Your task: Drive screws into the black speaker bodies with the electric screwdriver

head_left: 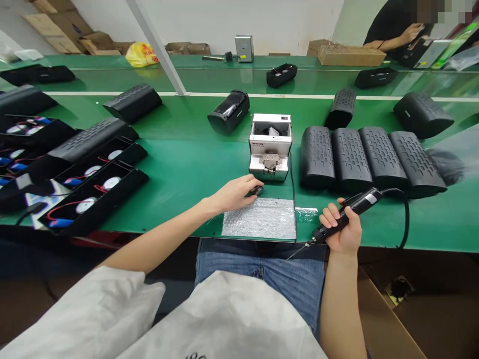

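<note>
Electric screwdriver (pixel 354 212) lies in the right hand (pixel 341 227), off the near edge of the green bench, its thin bit slanting down and left over the person's jeans (pixel 232 264). The right fingers are wrapped round its black body, closed on it, with the thumb lying along the near side. A black cable (pixel 406 219) curves from its upper end down past the bench edge.

The left hand (pixel 239 193) reaches over the bench, its thumb and fingertips bent in a small pinch on a small dark object (pixel 257 190). This sits at the far edge of a bubble-wrap pad (pixel 262 219); its exact shape is hidden by the fingers.

Just beyond stands a white box-shaped machine (pixel 270 149) with a metal fitting on its front, blocking the way straight ahead of the left hand. To its right, four black casings (pixel 318 154) stand side by side, beyond the screwdriver. Far left, open black housings (pixel 97 199) show red wires and blue cylinders. More casings line the green bench (pixel 179 169), and another person (pixel 392 30) is at the far right.
</note>
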